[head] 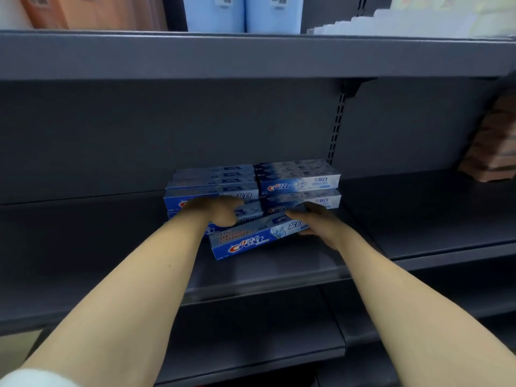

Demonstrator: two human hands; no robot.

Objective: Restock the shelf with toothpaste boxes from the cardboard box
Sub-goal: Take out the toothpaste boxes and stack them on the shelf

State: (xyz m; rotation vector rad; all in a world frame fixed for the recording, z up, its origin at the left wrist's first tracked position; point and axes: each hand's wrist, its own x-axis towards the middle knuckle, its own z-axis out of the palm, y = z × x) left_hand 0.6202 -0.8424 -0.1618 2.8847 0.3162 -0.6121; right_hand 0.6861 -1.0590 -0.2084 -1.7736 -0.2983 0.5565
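Blue and white toothpaste boxes stand in two stacks (298, 181) at the back of the dark grey middle shelf (111, 247). In front of them one toothpaste box (251, 240) lies tilted, its right end higher. My right hand (315, 223) grips that box at its right end, fingers over the top and thumb below. My left hand (216, 210) rests on the left stack, fingers pointing right, touching the boxes just behind the tilted one. The cardboard box is not in view.
A slotted upright (336, 121) divides the shelf's back panel. Brown packs (494, 152) sit at the far right of the same level. Light blue packs (243, 12) and orange ones stand on the shelf above. A lower shelf (251, 339) juts out below.
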